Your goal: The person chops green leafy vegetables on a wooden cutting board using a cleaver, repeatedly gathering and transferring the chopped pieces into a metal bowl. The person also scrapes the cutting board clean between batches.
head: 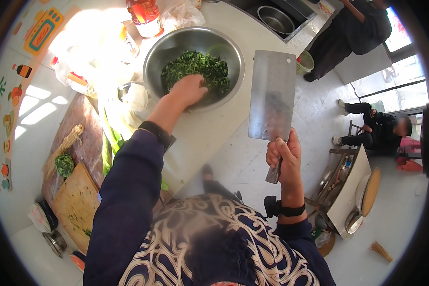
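Observation:
A wide stainless steel bowl (238,80) stands on the counter with chopped leafy greens (203,64) heaped inside. My left hand (190,88) reaches over the bowl's near rim, its fingers curled down at the edge of the greens. The fingertips are hidden, so I cannot tell whether they pinch any leaves. In my right hand (287,152) is a Chinese cleaver (272,93), gripped by its handle. Its broad blade points away from me, flat side towards my view, to the right of the bowl and beyond the counter edge.
A wooden cutting board (75,200) with green scraps lies at left, near a straw brush (66,144) and a round green squash (64,165). Leafy stalks (109,143) lie beside the counter (200,139). A sink (300,14) holds a pot (276,19). One person (350,32) stands; another (379,127) sits.

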`<act>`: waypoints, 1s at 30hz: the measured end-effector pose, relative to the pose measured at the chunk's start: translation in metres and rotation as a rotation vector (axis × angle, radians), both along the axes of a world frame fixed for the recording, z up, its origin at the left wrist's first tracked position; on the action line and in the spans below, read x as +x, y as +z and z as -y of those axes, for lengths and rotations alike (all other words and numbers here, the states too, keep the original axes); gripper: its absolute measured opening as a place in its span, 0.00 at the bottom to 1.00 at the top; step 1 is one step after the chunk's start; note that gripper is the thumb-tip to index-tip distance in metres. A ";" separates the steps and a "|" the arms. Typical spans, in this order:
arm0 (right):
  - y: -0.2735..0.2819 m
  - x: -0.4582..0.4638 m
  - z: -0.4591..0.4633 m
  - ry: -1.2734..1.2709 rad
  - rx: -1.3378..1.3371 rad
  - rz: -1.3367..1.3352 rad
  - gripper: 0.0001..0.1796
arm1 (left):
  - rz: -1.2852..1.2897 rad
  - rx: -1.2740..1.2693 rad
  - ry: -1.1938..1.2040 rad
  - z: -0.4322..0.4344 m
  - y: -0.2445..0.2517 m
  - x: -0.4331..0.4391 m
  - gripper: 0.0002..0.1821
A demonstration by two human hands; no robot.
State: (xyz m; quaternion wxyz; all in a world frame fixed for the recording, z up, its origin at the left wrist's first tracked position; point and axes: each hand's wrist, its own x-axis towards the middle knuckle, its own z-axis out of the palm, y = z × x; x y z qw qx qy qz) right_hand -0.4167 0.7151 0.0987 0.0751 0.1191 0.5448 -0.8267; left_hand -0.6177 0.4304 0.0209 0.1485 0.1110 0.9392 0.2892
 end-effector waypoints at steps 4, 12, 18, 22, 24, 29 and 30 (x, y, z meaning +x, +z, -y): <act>0.003 0.003 0.003 -0.001 0.004 -0.010 0.08 | -0.241 -0.023 0.168 0.000 0.017 0.002 0.27; 0.006 0.004 0.012 -0.004 0.002 -0.032 0.11 | -0.561 0.515 0.119 -0.007 0.098 0.024 0.19; 0.007 0.003 0.018 0.015 0.053 -0.055 0.12 | -0.330 -0.118 0.001 0.000 0.090 0.047 0.39; 0.013 0.005 0.025 0.072 0.111 -0.095 0.10 | -0.488 0.209 0.197 0.024 0.074 0.074 0.40; 0.018 0.004 0.032 0.072 0.153 -0.109 0.13 | -0.519 0.277 0.186 0.039 0.072 0.096 0.32; 0.028 -0.003 0.061 0.158 0.252 -0.125 0.25 | -0.098 0.688 0.375 0.096 0.085 0.168 0.18; 0.029 -0.004 0.068 0.186 0.250 -0.135 0.25 | -0.082 0.726 0.450 0.105 0.087 0.183 0.18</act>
